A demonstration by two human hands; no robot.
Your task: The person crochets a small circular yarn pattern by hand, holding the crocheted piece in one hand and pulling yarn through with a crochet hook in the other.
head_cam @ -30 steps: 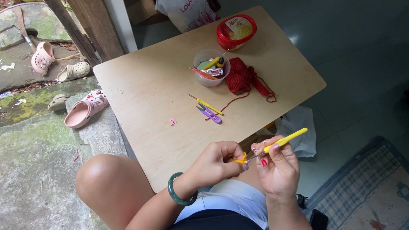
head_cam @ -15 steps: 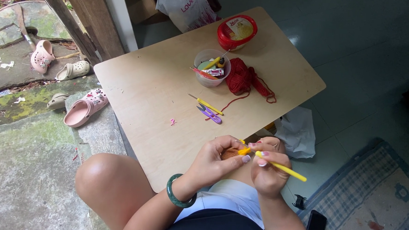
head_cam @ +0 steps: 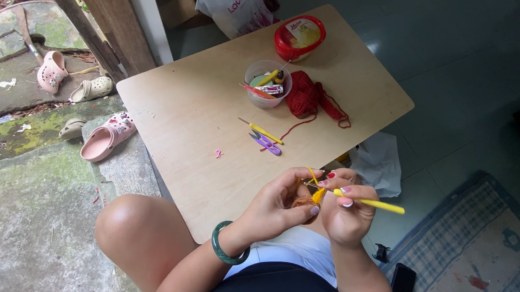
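**Two hands at a small crochet piece**

Pink clogs lie on the stone at far left. The left hand, a green bangle on its wrist, is curled shut around a small brown crochet piece with yellow yarn, held at the near edge of the worktop. Touching it, the right hand pinches a yellow crochet hook whose handle points right. Farther back lie purple snips, a clear cup and red yarn.

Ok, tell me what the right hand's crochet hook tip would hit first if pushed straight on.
The right hand aims the yellow crochet hook leftward; it would likely first meet the yellow yarn on the small brown piece pinched by the left hand. Depth is uncertain.
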